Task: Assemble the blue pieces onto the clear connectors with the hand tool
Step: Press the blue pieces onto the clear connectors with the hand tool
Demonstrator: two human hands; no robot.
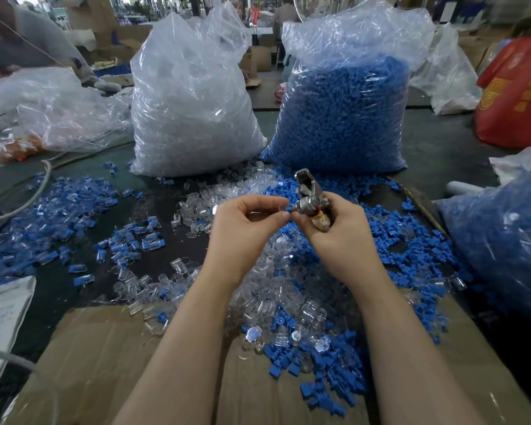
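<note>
- At a cluttered workshop desk (436, 148), a person's right hand (341, 237) grips a metal hand tool (309, 194), fingers curled round its lower body, the steel head pointing up and away.
- The left hand (242, 228) pinches a small clear connector (281, 207) between thumb and forefinger, its tip just beside the tool's head; whether it touches the tool cannot be told.
- Loose blue pieces (319, 372) and clear connectors (276, 289) lie heaped together under both forearms, spilling over a flattened cardboard sheet (105, 363) at the near edge.
- To the left, joined blue-and-clear parts (43, 216) are scattered across the dark surface.
- Two tall plastic sacks stand behind the hands: one of clear parts (190, 96), one of blue parts (344, 115). A third sack of blue parts (503, 240) sits at the right, bearing a white label too cut off to read.
- A red bag (515, 96) with yellow characters, too blurred to read, stands at far right.
- A grey cable (34, 194) loops across the left side, near a paper (3, 314) with faint handwriting that cannot be made out.
</note>
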